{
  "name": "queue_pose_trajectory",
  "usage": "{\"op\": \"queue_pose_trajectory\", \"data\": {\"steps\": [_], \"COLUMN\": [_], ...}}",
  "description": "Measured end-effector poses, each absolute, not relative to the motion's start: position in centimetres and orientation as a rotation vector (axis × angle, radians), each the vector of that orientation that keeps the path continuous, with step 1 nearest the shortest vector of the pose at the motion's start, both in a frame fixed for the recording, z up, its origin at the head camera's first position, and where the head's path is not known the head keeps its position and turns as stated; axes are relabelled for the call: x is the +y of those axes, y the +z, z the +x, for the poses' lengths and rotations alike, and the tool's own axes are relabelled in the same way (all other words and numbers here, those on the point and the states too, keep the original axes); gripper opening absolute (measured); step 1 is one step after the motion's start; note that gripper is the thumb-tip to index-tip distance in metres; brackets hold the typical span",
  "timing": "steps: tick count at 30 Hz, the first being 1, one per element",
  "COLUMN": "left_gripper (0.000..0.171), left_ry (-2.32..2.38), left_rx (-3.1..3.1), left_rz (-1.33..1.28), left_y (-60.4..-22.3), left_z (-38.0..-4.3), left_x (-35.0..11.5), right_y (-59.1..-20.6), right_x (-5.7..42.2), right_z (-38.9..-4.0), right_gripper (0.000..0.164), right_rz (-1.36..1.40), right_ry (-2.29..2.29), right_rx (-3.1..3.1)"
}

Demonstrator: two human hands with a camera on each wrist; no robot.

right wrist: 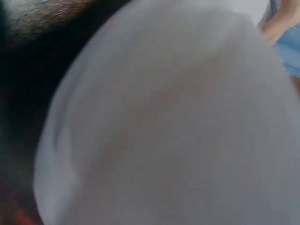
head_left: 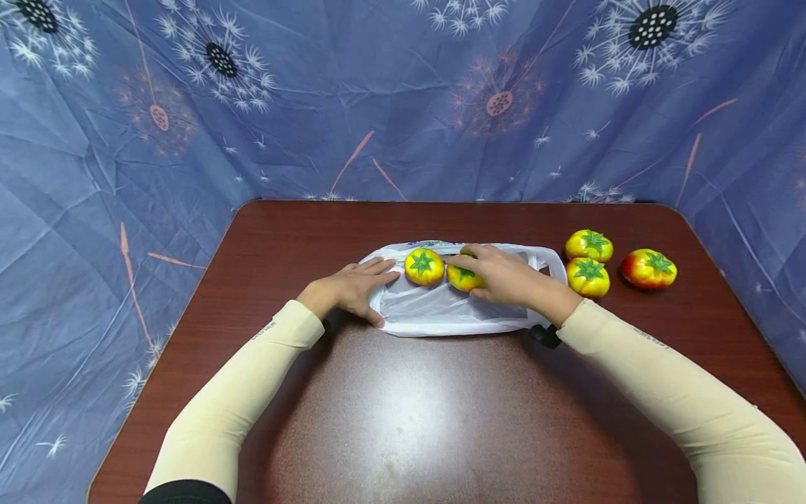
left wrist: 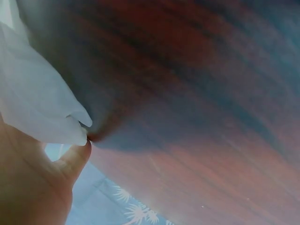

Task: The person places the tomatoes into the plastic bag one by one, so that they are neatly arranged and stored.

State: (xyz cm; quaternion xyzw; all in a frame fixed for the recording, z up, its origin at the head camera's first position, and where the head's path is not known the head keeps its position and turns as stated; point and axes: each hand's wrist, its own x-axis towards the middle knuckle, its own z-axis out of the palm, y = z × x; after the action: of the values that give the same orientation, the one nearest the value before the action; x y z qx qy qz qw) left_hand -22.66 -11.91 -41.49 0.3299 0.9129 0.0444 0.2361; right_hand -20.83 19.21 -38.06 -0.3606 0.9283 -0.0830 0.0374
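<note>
A white plastic bag (head_left: 428,311) lies spread on the table, with a yellow-red tomato (head_left: 425,267) on it, its green star-shaped top facing up. Just right of it is a second tomato (head_left: 462,277), gripped from above by my right hand (head_left: 506,276), which covers part of it. At the bag's left end my left hand (head_left: 355,287) rests with fingers spread and fairly straight, touching the plastic. The left wrist view has the thumb (left wrist: 75,161) at the bag's edge (left wrist: 42,93). Blurred white plastic (right wrist: 178,122) fills most of the right wrist view, hiding the right fingers.
Right of the bag, two more yellow tomatoes (head_left: 588,245) sit close together, one behind the other. A redder tomato (head_left: 648,269) lies farther right. The brown wooden table (head_left: 403,406) has rounded back corners, and a blue patterned cloth (head_left: 378,91) hangs behind it.
</note>
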Motion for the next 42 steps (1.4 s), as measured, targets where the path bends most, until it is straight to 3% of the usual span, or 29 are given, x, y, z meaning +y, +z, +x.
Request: {"op": "queue_pose_trajectory", "data": {"steps": [16,34,42], "left_gripper": [0.105,0.105,0.104], "left_ry": [0.11,0.135,0.135], "left_rx": [2.498,2.508,2.507], "left_rz": [0.897,0.903,0.913], "left_y": [-41.7,-41.7,-41.7], "left_z": [-22.7,-22.7,-22.7], "left_x": [-12.1,-12.2,-12.1], "right_y": [-39.8,-37.5,-38.2], "right_x": [19.6,19.1,19.1], "right_z": [-21.4,-21.8,-21.5], "right_gripper": [0.066,0.066,0.061], "right_rz": [-1.081,-1.059,-1.095], "right_ry": [-0.251,-0.231,-0.235], "right_rx": [2.878,2.741,2.806]}}
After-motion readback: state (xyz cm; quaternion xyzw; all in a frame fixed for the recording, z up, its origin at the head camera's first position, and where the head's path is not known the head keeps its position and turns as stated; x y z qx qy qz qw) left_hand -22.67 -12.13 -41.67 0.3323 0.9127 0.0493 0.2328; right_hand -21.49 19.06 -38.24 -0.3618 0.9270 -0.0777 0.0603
